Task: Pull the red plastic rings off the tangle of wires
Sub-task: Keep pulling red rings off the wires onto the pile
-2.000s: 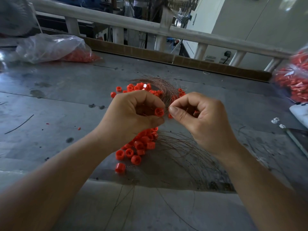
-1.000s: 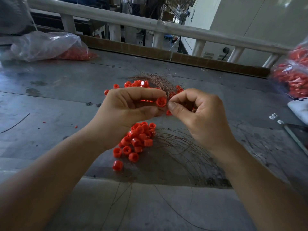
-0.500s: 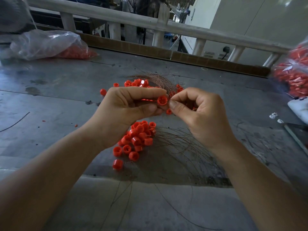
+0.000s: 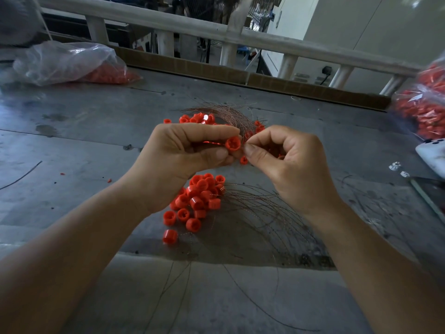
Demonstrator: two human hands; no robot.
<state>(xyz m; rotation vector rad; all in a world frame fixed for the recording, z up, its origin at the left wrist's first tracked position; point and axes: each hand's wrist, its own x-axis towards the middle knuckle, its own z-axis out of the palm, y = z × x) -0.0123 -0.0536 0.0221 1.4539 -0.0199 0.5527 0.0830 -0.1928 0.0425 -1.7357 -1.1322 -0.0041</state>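
Note:
My left hand [image 4: 183, 155] pinches a red plastic ring [image 4: 233, 143] between thumb and forefinger above the table. Right beside it, my right hand [image 4: 286, 162] pinches thin copper wire at the ring's side, fingers curled. A tangle of wires [image 4: 231, 114] with several red rings on it arches behind both hands. Below my hands lies a pile of loose red rings [image 4: 197, 201] on the grey table [image 4: 84, 145]. More thin wire loops [image 4: 265, 213] spread to the right of that pile.
A clear plastic bag with red rings [image 4: 72, 63] lies at the back left. Another bag of red rings [image 4: 423, 107] sits at the right edge, with a white object [image 4: 433, 155] below it. A pale railing [image 4: 216, 32] and brown board run along the far side.
Both hands have stayed close together over the pile. The ring pinched in my left hand has risen a little from two seconds ago.

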